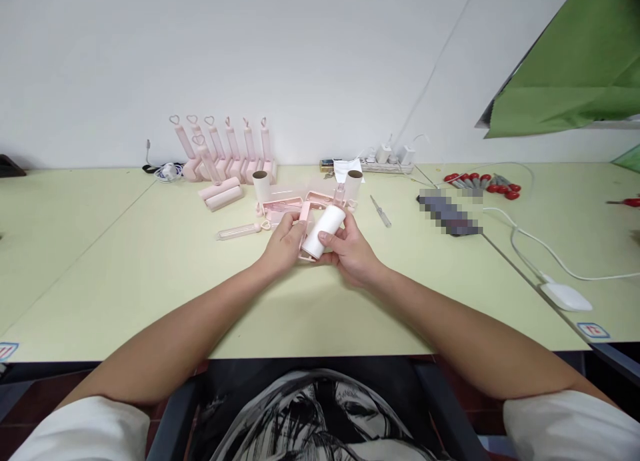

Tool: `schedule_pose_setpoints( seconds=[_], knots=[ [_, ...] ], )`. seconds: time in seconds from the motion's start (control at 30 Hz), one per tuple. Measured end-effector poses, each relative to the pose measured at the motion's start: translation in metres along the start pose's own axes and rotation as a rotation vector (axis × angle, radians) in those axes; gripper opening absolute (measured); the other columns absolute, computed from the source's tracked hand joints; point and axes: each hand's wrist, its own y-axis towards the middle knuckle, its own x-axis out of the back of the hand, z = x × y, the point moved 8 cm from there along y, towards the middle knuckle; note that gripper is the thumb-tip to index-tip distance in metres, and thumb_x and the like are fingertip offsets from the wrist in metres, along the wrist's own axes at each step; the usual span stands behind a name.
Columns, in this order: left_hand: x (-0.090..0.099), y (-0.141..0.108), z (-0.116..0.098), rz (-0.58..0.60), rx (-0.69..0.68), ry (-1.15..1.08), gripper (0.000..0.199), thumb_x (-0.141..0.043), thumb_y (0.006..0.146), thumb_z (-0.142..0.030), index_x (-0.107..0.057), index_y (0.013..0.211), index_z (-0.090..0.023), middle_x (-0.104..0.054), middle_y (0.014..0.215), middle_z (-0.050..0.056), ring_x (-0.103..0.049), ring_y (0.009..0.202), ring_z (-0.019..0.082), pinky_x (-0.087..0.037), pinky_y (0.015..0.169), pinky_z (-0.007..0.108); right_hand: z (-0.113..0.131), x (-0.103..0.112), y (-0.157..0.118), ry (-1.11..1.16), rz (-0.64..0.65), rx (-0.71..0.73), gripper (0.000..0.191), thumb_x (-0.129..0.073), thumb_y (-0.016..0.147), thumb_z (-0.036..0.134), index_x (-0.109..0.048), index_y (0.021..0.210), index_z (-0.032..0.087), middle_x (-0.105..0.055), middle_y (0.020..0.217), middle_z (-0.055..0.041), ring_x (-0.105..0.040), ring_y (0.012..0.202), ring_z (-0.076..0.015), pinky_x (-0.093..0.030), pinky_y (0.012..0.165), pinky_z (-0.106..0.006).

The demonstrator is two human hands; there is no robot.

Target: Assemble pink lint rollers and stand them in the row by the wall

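Above the middle of the table, my left hand (286, 243) is closed on the pink lint roller frame (305, 214). In my right hand (356, 251) is a white lint roll (325, 230), thumb on top, tilted against the pink frame. How far the roll sits inside the frame cannot be made out. Just behind the hands lie pink roller parts (283, 206) and two upright white rolls with brown cores, a left roll (261, 186) and a right roll (353, 182). To the left lies a clear pink handle (240, 232) with a heart-shaped end.
Several assembled pink lint rollers (230, 161) stand at the back left. A screwdriver (381, 211) lies right of my hands. Farther right are red-handled tools (483, 183), a blurred dark object (447, 213) and a white charger with its cable (566, 295). A power strip (387, 166) runs along the wall.
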Motion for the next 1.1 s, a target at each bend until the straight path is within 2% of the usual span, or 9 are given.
schedule_pose_setpoints(
  seconds=[0.27,0.4,0.53,0.63,0.73,0.8,0.9,1.0,1.1],
  knots=[
    [0.001,-0.003,-0.002,-0.033,-0.045,0.014,0.025,-0.044,0.092,-0.036,-0.057,0.105,-0.020,-0.063,0.090,0.002,-0.059,0.080,0.017,-0.048,0.070,0.029,0.002,0.001,0.001,-0.104,0.012,0.046,0.073,-0.081,0.068,0.034,-0.036,0.125,0.036,-0.065,0.091,0.0039,-0.066,0.073,-0.0193,-0.060,0.055,-0.037],
    [0.001,-0.005,-0.006,-0.037,-0.065,0.010,0.026,-0.041,0.094,-0.036,-0.054,0.109,-0.019,-0.063,0.091,0.002,-0.058,0.078,0.016,-0.048,0.068,0.028,0.005,-0.001,-0.001,-0.130,0.038,0.032,0.079,-0.080,0.070,0.031,-0.033,0.133,0.037,-0.066,0.100,0.0005,-0.065,0.074,-0.0197,-0.061,0.055,-0.037],
    [-0.003,-0.006,-0.006,-0.002,-0.111,-0.017,0.029,-0.043,0.095,-0.046,-0.050,0.107,-0.021,-0.061,0.089,0.001,-0.058,0.076,0.016,-0.047,0.065,0.027,0.003,-0.006,-0.005,-0.124,0.093,0.010,0.092,-0.078,0.073,0.030,-0.023,0.146,0.042,-0.065,0.108,-0.0008,-0.066,0.083,-0.0208,-0.062,0.063,-0.040],
    [-0.002,-0.008,-0.009,-0.022,-0.181,0.028,0.033,-0.044,0.095,-0.052,-0.050,0.102,-0.021,-0.062,0.091,0.002,-0.057,0.077,0.016,-0.046,0.067,0.028,0.001,-0.010,-0.008,-0.094,0.141,-0.001,0.089,-0.073,0.079,0.038,-0.019,0.149,0.048,-0.063,0.122,-0.0014,-0.066,0.094,-0.0219,-0.062,0.069,-0.042],
    [-0.001,-0.012,-0.015,-0.051,-0.252,0.089,0.037,-0.041,0.096,-0.055,-0.049,0.106,-0.021,-0.063,0.095,0.004,-0.059,0.081,0.017,-0.047,0.071,0.030,0.002,-0.012,-0.010,-0.031,0.138,-0.004,0.069,-0.061,0.088,0.054,-0.027,0.148,0.049,-0.055,0.138,-0.0009,-0.063,0.106,-0.0225,-0.062,0.075,-0.044],
    [-0.002,-0.016,-0.021,-0.057,-0.296,0.141,0.039,-0.038,0.097,-0.056,-0.048,0.110,-0.021,-0.064,0.100,0.006,-0.061,0.086,0.019,-0.047,0.075,0.032,0.003,-0.013,-0.011,0.005,0.120,-0.016,0.060,-0.053,0.091,0.061,-0.031,0.146,0.049,-0.053,0.141,-0.0006,-0.062,0.110,-0.0222,-0.061,0.077,-0.045],
    [-0.003,-0.022,-0.029,-0.059,-0.364,0.226,0.042,-0.036,0.098,-0.054,-0.044,0.120,-0.020,-0.065,0.109,0.010,-0.062,0.093,0.022,-0.047,0.079,0.034,0.004,-0.017,-0.012,0.032,0.126,-0.060,0.055,-0.040,0.094,0.066,-0.035,0.145,0.045,-0.058,0.135,-0.0025,-0.062,0.108,-0.0227,-0.059,0.079,-0.045],
    [-0.007,-0.027,-0.035,-0.036,-0.431,0.305,0.048,-0.036,0.098,-0.054,-0.038,0.131,-0.019,-0.062,0.118,0.013,-0.062,0.099,0.025,-0.047,0.081,0.036,0.003,-0.023,-0.013,0.060,0.184,-0.114,0.061,-0.026,0.094,0.072,-0.044,0.141,0.038,-0.064,0.127,-0.0055,-0.064,0.105,-0.0246,-0.058,0.079,-0.045],
    [-0.012,-0.032,-0.039,-0.004,-0.506,0.354,0.052,-0.034,0.099,-0.053,-0.036,0.136,-0.017,-0.059,0.126,0.015,-0.061,0.108,0.026,-0.047,0.086,0.038,0.001,-0.025,-0.013,0.059,0.191,-0.143,0.057,-0.027,0.095,0.068,-0.048,0.137,0.036,-0.067,0.121,-0.0051,-0.066,0.102,-0.0255,-0.057,0.080,-0.045]
  ],
)
